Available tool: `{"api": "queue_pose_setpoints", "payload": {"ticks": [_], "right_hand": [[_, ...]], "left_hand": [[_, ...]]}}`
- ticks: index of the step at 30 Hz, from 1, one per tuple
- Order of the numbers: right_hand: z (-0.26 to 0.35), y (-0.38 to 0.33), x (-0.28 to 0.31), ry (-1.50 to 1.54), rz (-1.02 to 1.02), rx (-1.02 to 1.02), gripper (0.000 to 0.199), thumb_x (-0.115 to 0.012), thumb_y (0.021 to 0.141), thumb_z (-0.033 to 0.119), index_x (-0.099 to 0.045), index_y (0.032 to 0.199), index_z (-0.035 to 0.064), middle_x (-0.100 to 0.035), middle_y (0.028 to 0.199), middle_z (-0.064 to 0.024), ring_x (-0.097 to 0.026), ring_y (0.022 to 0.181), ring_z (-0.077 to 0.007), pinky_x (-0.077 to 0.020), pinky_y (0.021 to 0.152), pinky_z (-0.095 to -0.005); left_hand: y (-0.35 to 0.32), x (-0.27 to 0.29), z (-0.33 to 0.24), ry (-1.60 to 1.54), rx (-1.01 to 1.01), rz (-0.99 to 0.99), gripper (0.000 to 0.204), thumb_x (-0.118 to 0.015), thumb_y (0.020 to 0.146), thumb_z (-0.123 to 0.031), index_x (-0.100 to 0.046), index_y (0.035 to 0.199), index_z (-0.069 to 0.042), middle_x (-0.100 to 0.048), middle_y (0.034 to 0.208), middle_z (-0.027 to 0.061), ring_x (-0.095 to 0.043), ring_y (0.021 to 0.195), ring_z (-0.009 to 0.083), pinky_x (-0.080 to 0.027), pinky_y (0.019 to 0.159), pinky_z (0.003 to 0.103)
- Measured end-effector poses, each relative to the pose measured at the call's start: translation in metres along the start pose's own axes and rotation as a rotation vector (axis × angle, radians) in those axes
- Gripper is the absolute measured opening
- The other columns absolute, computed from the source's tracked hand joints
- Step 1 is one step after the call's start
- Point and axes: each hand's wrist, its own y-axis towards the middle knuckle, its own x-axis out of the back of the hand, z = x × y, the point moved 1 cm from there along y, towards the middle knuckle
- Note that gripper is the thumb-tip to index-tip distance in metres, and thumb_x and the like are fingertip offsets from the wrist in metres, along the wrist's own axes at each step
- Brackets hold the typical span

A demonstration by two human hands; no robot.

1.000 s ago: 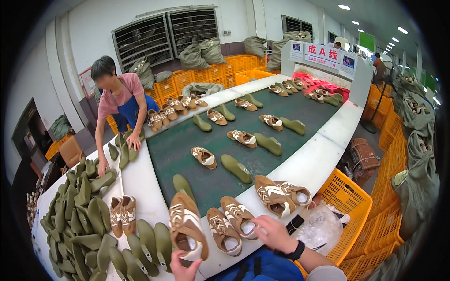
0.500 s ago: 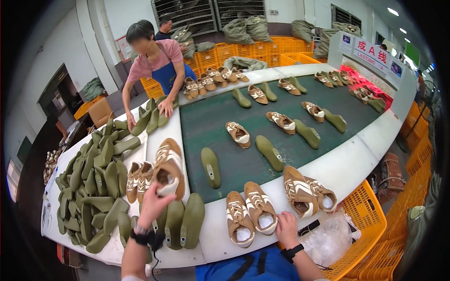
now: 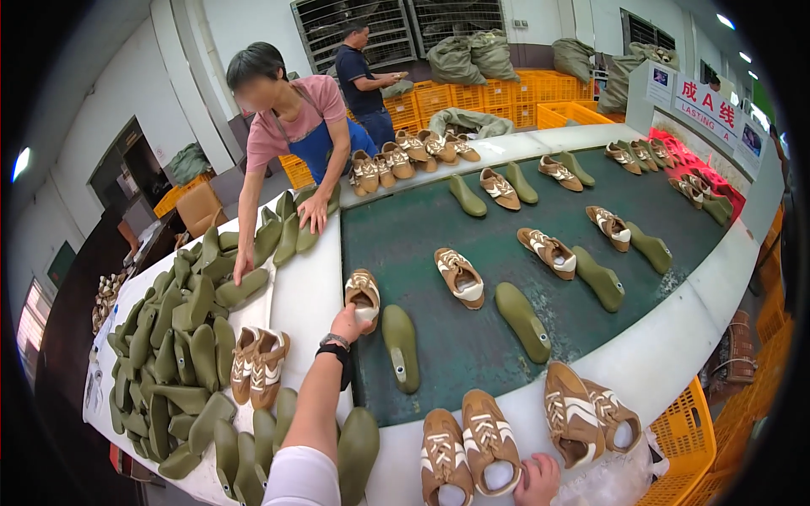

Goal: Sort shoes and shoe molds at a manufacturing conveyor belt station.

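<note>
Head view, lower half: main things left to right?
Pile of green lasts, brown shoe pair, left hand holding a tan shoe, lone last on the green belt, right hand, orange crate.

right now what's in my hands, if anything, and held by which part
Left hand: a brown shoe, by its heel. Right hand: cannot tell whether it grips.

left sleeve (image 3: 302,479): pale | wristband (image 3: 344,356): black | bracelet (image 3: 335,340): slim, grey, possibly metal

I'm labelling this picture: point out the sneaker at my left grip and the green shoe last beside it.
Brown-and-white sneaker (image 3: 362,287), head view: laces.
Green shoe last (image 3: 400,344), head view: its middle.
</note>
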Motion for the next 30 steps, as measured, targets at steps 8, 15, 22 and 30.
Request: {"api": "queue_pose_setpoints", "payload": {"ticks": [8, 15, 22, 30], "right_hand": [[0.001, 0.008, -0.002, 0.018, 0.034, -0.042, 0.025, -0.058, 0.08, 0.015, -0.059, 0.103, 0.0045, -0.055, 0.108, -0.0162, -0.049, 0.104, -0.0369, -0.0346, 0.096, -0.0496], [0.01, 0.014, -0.003, 0.042, -0.035, -0.076, 0.022, -0.061, 0.07, 0.008, -0.059, 0.092, 0.0075, -0.053, 0.104, -0.0117, -0.049, 0.101, -0.034, -0.0381, 0.087, -0.0436], [0.009, 0.001, 0.002, 0.025, -0.073, -0.018, 0.022, -0.062, 0.069, 0.01, -0.058, 0.091, 0.008, -0.053, 0.102, -0.0111, -0.048, 0.1, -0.0327, -0.038, 0.086, -0.0429], [0.001, -0.007, -0.011, -0.002, -0.076, 0.005, 0.023, -0.061, 0.07, 0.011, -0.059, 0.093, 0.0083, -0.054, 0.102, -0.011, -0.049, 0.101, -0.032, -0.0388, 0.085, -0.0421]], "left_hand": [[-0.003, -0.007, -0.053, 0.049, -0.31, -0.293, 0.039, -0.068, 0.074, -0.028, -0.057, 0.105, -0.007, -0.056, 0.107, 0.0183, -0.055, 0.098, 0.0342, -0.046, 0.083, 0.044], [-0.056, -0.044, -0.114, 0.31, -0.172, 0.549, 0.091, -0.048, 0.073, -0.073, -0.049, 0.126, 0.001, -0.026, 0.14, 0.0302, -0.023, 0.131, 0.0451, -0.021, 0.109, 0.044], [-0.107, -0.025, -0.113, 0.173, -0.17, 0.581, 0.104, -0.057, 0.069, -0.071, -0.029, 0.138, 0.002, -0.027, 0.141, 0.0294, -0.028, 0.13, 0.0415, -0.025, 0.109, 0.04], [-0.238, 0.132, -0.225, -0.422, -0.742, 0.345, 0.044, -0.058, 0.087, -0.023, -0.05, 0.123, 0.0, -0.05, 0.127, 0.0186, -0.045, 0.122, 0.0312, -0.038, 0.099, 0.037]]}}
